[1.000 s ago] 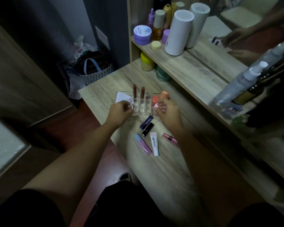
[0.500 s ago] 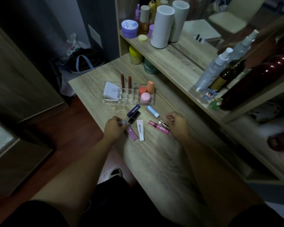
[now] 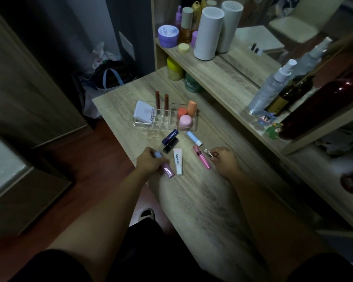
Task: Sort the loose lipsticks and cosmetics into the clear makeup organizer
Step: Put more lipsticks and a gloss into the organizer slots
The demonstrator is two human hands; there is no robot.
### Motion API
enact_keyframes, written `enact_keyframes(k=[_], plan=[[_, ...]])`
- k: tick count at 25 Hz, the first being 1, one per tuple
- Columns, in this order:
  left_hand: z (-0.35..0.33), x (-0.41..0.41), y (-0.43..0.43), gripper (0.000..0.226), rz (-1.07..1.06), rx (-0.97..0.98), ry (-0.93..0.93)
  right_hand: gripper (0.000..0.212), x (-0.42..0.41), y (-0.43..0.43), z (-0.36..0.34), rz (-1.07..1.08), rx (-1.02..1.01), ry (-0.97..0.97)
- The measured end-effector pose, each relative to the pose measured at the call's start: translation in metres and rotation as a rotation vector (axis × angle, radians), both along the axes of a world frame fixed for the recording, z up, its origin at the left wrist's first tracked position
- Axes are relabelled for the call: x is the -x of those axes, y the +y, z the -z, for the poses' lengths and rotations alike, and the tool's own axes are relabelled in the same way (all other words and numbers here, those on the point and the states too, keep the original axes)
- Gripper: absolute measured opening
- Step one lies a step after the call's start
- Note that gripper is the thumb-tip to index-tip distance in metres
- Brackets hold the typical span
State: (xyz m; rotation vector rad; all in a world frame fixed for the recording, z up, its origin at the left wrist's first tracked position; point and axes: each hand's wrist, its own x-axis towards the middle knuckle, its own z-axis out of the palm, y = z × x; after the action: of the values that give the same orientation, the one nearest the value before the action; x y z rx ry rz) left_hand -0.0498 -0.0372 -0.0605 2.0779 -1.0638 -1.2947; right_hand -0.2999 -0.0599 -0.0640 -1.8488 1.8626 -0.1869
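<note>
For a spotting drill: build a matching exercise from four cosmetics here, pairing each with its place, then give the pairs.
Things:
1. White compact
2. Navy Nivea stick
3. Lilac gloss tube
4. Round pink jar

Places:
A. In the left hand's grip
B. Right end compartment of the clear organizer
C. Left end compartment of the organizer
D. Loose on the table, just in front of the organizer

Pairs: 1-C, 2-D, 3-A, 4-B

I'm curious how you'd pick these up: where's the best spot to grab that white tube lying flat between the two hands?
Probably the white tube is best pinched across its middle, from straight above. It lies flat on the desk, so only its top and long sides are reachable. The purple gloss under the left hand crowds one side, so narrow fingertips help.
</note>
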Motion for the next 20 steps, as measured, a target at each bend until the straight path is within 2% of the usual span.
enact_keyframes(k=[4,9,13,17,20], plan=[[-0.016,-0.017,-0.004,0.029,-0.046,0.001,0.252,0.027,-0.007,0.003,-0.014,-0.004,0.061,-0.211],[-0.051,-0.033,-0.039,0.022,0.04,0.086,0.363,0.033,-0.046,-0.02,-0.052,0.159,-0.076,-0.713],[-0.082,-0.039,-0.078,0.018,0.079,0.203,0.261,0.042,-0.078,-0.044,-0.073,0.285,-0.093,-0.979],[-0.1,-0.04,-0.106,0.022,0.146,0.316,0.065,0.033,-0.092,-0.065,-0.078,0.406,-0.052,-1.048],[-0.106,-0.043,-0.119,0.031,0.216,0.397,-0.096,0.028,-0.095,-0.08,-0.078,0.417,0.032,-1.013]])
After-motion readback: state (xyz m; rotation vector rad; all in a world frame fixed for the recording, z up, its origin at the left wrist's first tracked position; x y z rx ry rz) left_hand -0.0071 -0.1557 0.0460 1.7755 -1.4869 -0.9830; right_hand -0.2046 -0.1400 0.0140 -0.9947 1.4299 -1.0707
